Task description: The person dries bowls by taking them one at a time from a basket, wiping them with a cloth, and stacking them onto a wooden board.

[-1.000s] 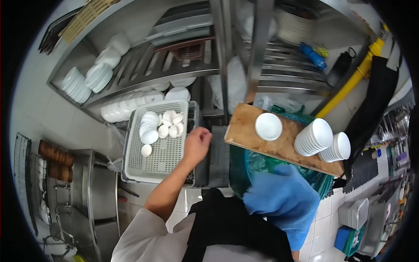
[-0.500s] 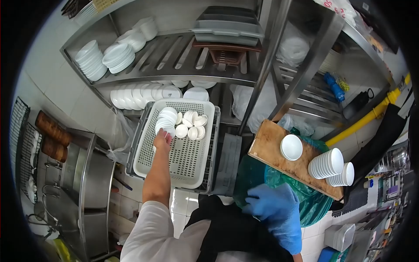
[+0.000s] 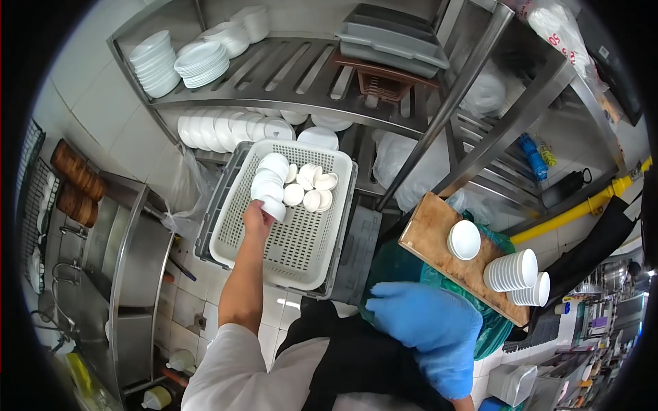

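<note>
A white bowl [image 3: 274,208] is in the basket [image 3: 296,252], at the near end of a leaning row of bowls [image 3: 269,179], tipped on its side. The left hand [image 3: 256,220] grasps it by the edge; whether it touches the next bowl in the row, I cannot tell. Just right of the row lies a loose cluster of small white dishes [image 3: 314,186], some flat, some tilted. The pale, slotted basket sits over a grey crate [image 3: 203,233]. To the right and nearer, a blue cloth [image 3: 425,322] covers the right hand, so its grip cannot be told; only the wrist [image 3: 464,403] shows. Beyond the cloth on the right, a wooden board [image 3: 432,229] bears a single bowl [image 3: 465,240] at its far left part and two tipped stacks of bowls [image 3: 510,270] toward its near right end. A green bag [image 3: 492,334] hangs beneath the board. On the far side, a metal shelf [image 3: 274,106] holds more stacked bowls on the left and grey trays [image 3: 391,44] on the right, with white plates [image 3: 223,130] standing in a row below. A metal sink [image 3: 140,274] stands at the left.
</note>
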Demonstrator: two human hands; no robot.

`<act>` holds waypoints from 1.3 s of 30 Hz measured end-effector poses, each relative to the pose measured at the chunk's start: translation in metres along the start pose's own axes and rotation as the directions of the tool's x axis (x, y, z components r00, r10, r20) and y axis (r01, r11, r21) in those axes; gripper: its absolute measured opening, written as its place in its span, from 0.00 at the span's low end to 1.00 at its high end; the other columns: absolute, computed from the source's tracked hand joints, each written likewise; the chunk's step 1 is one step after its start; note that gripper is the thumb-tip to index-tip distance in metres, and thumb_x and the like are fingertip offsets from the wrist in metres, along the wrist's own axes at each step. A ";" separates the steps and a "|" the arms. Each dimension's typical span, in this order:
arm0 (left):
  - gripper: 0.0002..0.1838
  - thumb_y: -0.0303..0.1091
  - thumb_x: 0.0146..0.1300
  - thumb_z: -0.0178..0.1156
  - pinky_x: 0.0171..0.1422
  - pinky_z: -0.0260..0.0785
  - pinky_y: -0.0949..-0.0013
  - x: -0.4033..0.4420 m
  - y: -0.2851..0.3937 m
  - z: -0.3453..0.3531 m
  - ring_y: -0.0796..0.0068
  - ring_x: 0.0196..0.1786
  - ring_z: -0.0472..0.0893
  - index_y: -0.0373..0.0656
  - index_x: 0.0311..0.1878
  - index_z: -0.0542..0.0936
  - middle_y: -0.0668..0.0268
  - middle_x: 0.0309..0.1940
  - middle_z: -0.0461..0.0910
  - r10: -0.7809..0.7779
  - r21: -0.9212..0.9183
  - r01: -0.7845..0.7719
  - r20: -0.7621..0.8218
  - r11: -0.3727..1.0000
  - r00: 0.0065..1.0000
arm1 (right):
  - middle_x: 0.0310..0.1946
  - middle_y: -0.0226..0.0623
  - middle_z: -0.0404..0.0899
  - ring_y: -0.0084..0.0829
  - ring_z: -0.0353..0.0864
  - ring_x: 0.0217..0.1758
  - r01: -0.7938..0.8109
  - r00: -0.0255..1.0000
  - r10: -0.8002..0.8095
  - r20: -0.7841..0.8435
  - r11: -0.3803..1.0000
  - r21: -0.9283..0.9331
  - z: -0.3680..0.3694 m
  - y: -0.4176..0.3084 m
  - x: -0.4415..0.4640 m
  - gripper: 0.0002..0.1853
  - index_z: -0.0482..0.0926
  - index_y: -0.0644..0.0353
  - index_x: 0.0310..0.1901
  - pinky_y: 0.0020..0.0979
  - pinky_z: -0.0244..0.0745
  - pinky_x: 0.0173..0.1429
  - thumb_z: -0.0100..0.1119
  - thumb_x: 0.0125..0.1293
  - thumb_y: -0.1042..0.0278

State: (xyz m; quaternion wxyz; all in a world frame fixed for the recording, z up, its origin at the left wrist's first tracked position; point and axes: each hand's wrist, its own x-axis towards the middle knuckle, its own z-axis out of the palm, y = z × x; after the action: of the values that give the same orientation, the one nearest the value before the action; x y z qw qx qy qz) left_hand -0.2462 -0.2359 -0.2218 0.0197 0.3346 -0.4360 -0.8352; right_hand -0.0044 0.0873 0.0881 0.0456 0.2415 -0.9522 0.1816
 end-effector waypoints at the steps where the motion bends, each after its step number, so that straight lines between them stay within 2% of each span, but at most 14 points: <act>1: 0.15 0.32 0.60 0.55 0.40 0.80 0.62 -0.005 -0.003 -0.004 0.67 0.38 0.82 0.37 0.49 0.74 0.61 0.39 0.78 -0.002 -0.040 0.004 0.052 0.999 0.999 | 0.36 0.26 0.80 0.29 0.81 0.37 0.008 1.000 -0.008 0.000 1.000 -0.006 0.000 0.000 0.003 0.09 0.82 0.48 0.36 0.28 0.75 0.31 0.65 0.52 0.60; 7: 0.17 0.33 0.69 0.46 0.61 0.74 0.56 -0.107 0.017 0.009 0.61 0.55 0.81 0.32 0.55 0.73 0.55 0.53 0.80 -0.068 -0.255 0.165 0.352 0.953 0.933 | 0.39 0.31 0.79 0.33 0.81 0.39 -0.054 0.992 0.064 -0.111 0.995 0.090 0.006 0.005 -0.002 0.12 0.79 0.53 0.41 0.30 0.76 0.36 0.64 0.53 0.64; 13: 0.22 0.37 0.72 0.40 0.65 0.71 0.55 -0.216 0.019 0.068 0.60 0.55 0.81 0.32 0.55 0.76 0.55 0.52 0.82 -0.176 -0.263 0.390 0.585 0.882 0.792 | 0.41 0.36 0.78 0.37 0.81 0.41 -0.088 0.900 0.166 -0.403 0.975 0.206 0.031 0.008 0.019 0.16 0.77 0.58 0.45 0.32 0.76 0.40 0.63 0.54 0.67; 17: 0.22 0.41 0.74 0.41 0.61 0.71 0.60 -0.289 0.008 0.111 0.62 0.53 0.82 0.32 0.53 0.76 0.56 0.48 0.83 -0.181 -0.170 0.371 0.647 0.913 0.741 | 0.43 0.40 0.77 0.40 0.81 0.43 -0.033 0.871 0.142 -0.470 0.972 0.234 0.044 0.009 0.030 0.18 0.75 0.61 0.48 0.34 0.77 0.43 0.62 0.55 0.70; 18: 0.21 0.41 0.75 0.40 0.59 0.71 0.63 -0.306 0.010 0.115 0.66 0.50 0.81 0.33 0.52 0.76 0.57 0.45 0.82 -0.020 -0.089 0.101 0.647 0.991 0.762 | 0.43 0.41 0.77 0.41 0.81 0.43 -0.021 0.876 0.134 -0.464 0.970 0.241 0.043 0.010 0.029 0.19 0.75 0.62 0.49 0.34 0.77 0.44 0.62 0.55 0.70; 20: 0.21 0.41 0.77 0.38 0.54 0.71 0.67 -0.333 0.007 0.117 0.72 0.42 0.79 0.33 0.50 0.76 0.60 0.39 0.81 0.292 0.059 -0.450 0.684 0.891 0.668 | 0.44 0.43 0.77 0.42 0.81 0.44 0.005 0.899 0.109 -0.425 0.966 0.258 0.037 0.015 0.025 0.20 0.74 0.64 0.50 0.35 0.77 0.46 0.62 0.55 0.72; 22: 0.21 0.43 0.78 0.39 0.41 0.70 0.69 -0.336 -0.001 0.122 0.76 0.31 0.76 0.33 0.49 0.74 0.63 0.28 0.77 0.397 -0.010 -0.626 0.781 0.780 0.482 | 0.44 0.44 0.76 0.44 0.81 0.44 0.013 0.911 0.099 -0.401 0.964 0.267 0.030 0.022 0.023 0.21 0.73 0.65 0.52 0.36 0.77 0.47 0.62 0.56 0.73; 25: 0.20 0.43 0.76 0.43 0.28 0.67 0.66 -0.321 0.008 0.115 0.75 0.23 0.75 0.33 0.44 0.74 0.64 0.21 0.76 0.329 -0.020 -0.913 0.936 0.407 0.126 | 0.45 0.48 0.75 0.48 0.80 0.46 0.115 0.921 -0.050 -0.385 0.982 0.147 0.007 0.027 0.030 0.24 0.71 0.65 0.51 0.38 0.76 0.49 0.66 0.51 0.72; 26: 0.19 0.42 0.75 0.45 0.29 0.67 0.65 -0.321 0.010 0.117 0.71 0.23 0.75 0.33 0.42 0.74 0.62 0.22 0.76 0.305 -0.046 -0.912 0.948 0.408 0.089 | 0.45 0.49 0.75 0.50 0.79 0.47 0.166 0.917 -0.119 -0.382 0.982 0.092 -0.003 0.028 0.033 0.26 0.71 0.64 0.50 0.39 0.75 0.50 0.68 0.48 0.72; 28: 0.18 0.41 0.74 0.48 0.30 0.68 0.62 -0.322 0.015 0.120 0.62 0.23 0.76 0.33 0.37 0.74 0.58 0.22 0.75 0.256 -0.098 -0.905 0.967 0.413 0.012 | 0.45 0.49 0.75 0.51 0.79 0.47 0.088 0.933 0.002 -0.360 0.968 0.234 0.001 0.030 0.029 0.28 0.70 0.64 0.51 0.40 0.75 0.50 0.69 0.47 0.71; 31: 0.18 0.41 0.75 0.47 0.33 0.68 0.65 -0.326 0.021 0.119 0.71 0.29 0.78 0.34 0.37 0.74 0.64 0.25 0.76 0.184 0.039 -0.686 0.951 0.727 0.249 | 0.46 0.49 0.75 0.52 0.79 0.49 -0.013 0.937 0.159 -0.309 0.904 0.427 0.010 0.036 0.030 0.30 0.68 0.63 0.52 0.41 0.74 0.51 0.70 0.46 0.71; 34: 0.19 0.42 0.77 0.43 0.38 0.68 0.70 -0.321 0.006 0.126 0.78 0.35 0.77 0.36 0.39 0.75 0.67 0.30 0.78 0.215 -0.003 -0.357 0.805 0.934 0.553 | 0.47 0.50 0.75 0.54 0.79 0.48 -0.024 0.890 0.242 -0.386 0.871 0.490 0.026 0.036 0.028 0.33 0.66 0.63 0.53 0.41 0.75 0.49 0.71 0.43 0.71; 38: 0.22 0.43 0.78 0.37 0.46 0.72 0.72 -0.286 -0.017 0.130 0.76 0.42 0.80 0.35 0.46 0.76 0.62 0.39 0.81 0.088 -0.088 -0.031 0.779 0.996 0.621 | 0.45 0.50 0.74 0.52 0.81 0.45 -0.204 0.876 0.339 -0.343 0.905 0.374 0.027 0.032 0.020 0.33 0.65 0.66 0.52 0.43 0.75 0.41 0.70 0.43 0.71; 39: 0.24 0.44 0.78 0.36 0.52 0.71 0.71 -0.287 -0.011 0.133 0.73 0.46 0.79 0.33 0.51 0.76 0.60 0.44 0.80 0.274 0.086 -0.525 0.775 0.847 0.570 | 0.44 0.51 0.74 0.51 0.81 0.44 -0.267 0.876 0.369 -0.310 0.907 0.326 0.024 0.031 0.017 0.32 0.65 0.67 0.52 0.43 0.75 0.39 0.70 0.44 0.71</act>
State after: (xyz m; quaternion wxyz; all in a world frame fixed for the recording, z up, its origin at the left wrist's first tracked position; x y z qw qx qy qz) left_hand -0.0974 -0.0409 -0.0214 -0.0193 -0.1420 -0.5946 -0.7911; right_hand -0.0341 0.0964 0.0585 0.1570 0.0462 -0.9194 0.3576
